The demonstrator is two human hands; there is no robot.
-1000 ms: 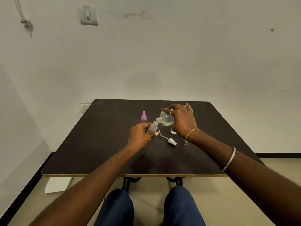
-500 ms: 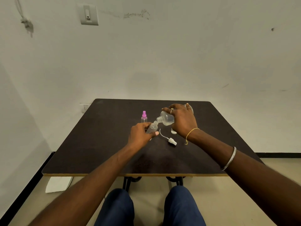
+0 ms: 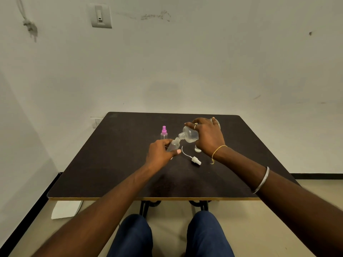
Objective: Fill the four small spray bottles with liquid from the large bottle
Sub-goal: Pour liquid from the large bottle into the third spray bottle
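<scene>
Right hand fingers wrapped around large bottle, tipped, its neck meeting the open small bottle clamped tilted in left hand above table. Pink-capped bottle upright behind; loose sprayer lies nearby.

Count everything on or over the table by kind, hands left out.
Small bottles: 2, the pink-topped bottle and the clear bottle held by the left hand
Large bottle: 1, tipped in the right hand
Loose spray top: 1
White piece, half hidden under the right hand: 1
Total: 5
</scene>
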